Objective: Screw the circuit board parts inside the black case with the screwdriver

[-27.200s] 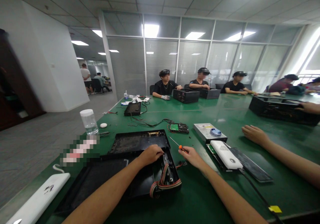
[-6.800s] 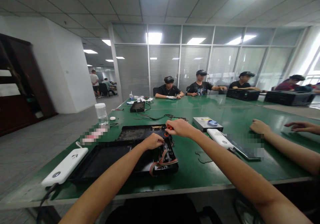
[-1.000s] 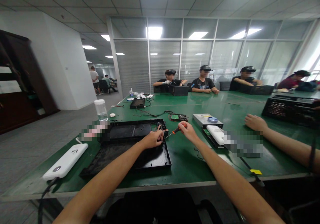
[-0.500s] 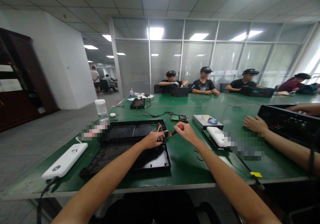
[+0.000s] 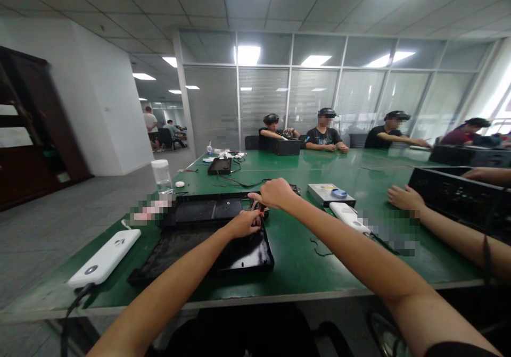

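Two black plastic casing halves lie one behind the other, the front half (image 5: 179,250) nearer me and the rear half (image 5: 229,207) beyond it. My left hand (image 5: 245,224) is closed at their right end, its fingertips pinched on something too small to make out. Just above it my right hand (image 5: 277,193) is wrapped round a screwdriver (image 5: 261,213), held upright over the left fingertips. Only a bit of its orange and black shows; the tip is hidden. Some wires (image 5: 254,204) show at the rear half's right corner, between the hands.
At left are a white power bank (image 5: 104,257) and a clear bottle (image 5: 162,177). A metal drive (image 5: 319,193) with a blue roll and another white power bank (image 5: 348,216) lie at right. A co-worker's hand (image 5: 405,202) rests by a black case (image 5: 443,197).
My right hand has moved left and up, turning the screwdriver from slanted to upright over my left fingers. My left hand has stayed nearly still. Across the table, a co-worker's black case has shifted right.
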Action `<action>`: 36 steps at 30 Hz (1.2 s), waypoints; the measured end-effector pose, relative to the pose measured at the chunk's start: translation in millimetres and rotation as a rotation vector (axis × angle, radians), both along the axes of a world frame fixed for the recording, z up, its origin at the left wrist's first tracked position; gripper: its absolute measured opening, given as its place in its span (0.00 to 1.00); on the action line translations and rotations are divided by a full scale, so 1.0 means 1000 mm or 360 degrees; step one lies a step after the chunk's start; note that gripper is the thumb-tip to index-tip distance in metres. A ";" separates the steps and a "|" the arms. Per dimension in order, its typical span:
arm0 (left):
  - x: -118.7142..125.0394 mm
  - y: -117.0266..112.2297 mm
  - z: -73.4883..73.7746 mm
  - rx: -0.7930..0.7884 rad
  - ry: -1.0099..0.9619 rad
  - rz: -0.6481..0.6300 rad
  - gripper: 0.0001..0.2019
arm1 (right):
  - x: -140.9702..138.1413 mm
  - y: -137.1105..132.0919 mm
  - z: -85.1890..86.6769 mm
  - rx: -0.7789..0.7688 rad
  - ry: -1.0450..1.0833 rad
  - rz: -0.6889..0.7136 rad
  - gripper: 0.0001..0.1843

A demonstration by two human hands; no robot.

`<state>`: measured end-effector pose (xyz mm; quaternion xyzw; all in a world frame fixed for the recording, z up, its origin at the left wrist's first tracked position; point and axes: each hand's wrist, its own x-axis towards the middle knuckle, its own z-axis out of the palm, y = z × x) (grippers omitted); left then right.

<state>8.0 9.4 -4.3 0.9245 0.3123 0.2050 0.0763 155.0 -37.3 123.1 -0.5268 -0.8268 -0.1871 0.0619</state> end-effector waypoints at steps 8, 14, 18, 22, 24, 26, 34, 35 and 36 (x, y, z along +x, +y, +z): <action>0.000 -0.005 0.007 -0.0041 -0.0003 -0.0017 0.13 | 0.012 0.007 0.005 -0.0150 -0.0062 0.0024 0.29; -0.001 -0.006 0.007 -0.0029 0.0009 -0.0011 0.10 | 0.020 0.009 -0.001 -0.0238 0.0017 0.0196 0.29; -0.001 -0.005 0.005 0.0002 0.0021 -0.0011 0.13 | 0.031 0.016 -0.009 -0.0076 0.0203 0.0122 0.33; 0.001 -0.004 0.001 0.0108 -0.0042 -0.0044 0.13 | 0.067 0.036 -0.033 -0.0050 0.0793 0.0315 0.26; 0.001 -0.003 -0.001 0.0121 -0.0088 -0.0056 0.12 | 0.089 0.048 -0.056 -0.0062 0.1314 0.0360 0.24; 0.002 -0.003 -0.001 0.0085 -0.0100 -0.0060 0.11 | 0.108 0.058 -0.083 -0.0164 0.1995 0.0297 0.22; 0.004 -0.011 0.007 0.0166 0.0182 -0.0279 0.05 | 0.111 0.069 -0.128 -0.0405 0.3181 0.0249 0.17; 0.004 -0.013 0.007 0.0177 0.0173 -0.0281 0.05 | 0.105 0.068 -0.124 -0.0461 0.3172 0.0322 0.16; 0.003 -0.014 0.008 0.0191 0.0160 -0.0282 0.06 | 0.097 0.065 -0.120 -0.0529 0.3124 0.0400 0.15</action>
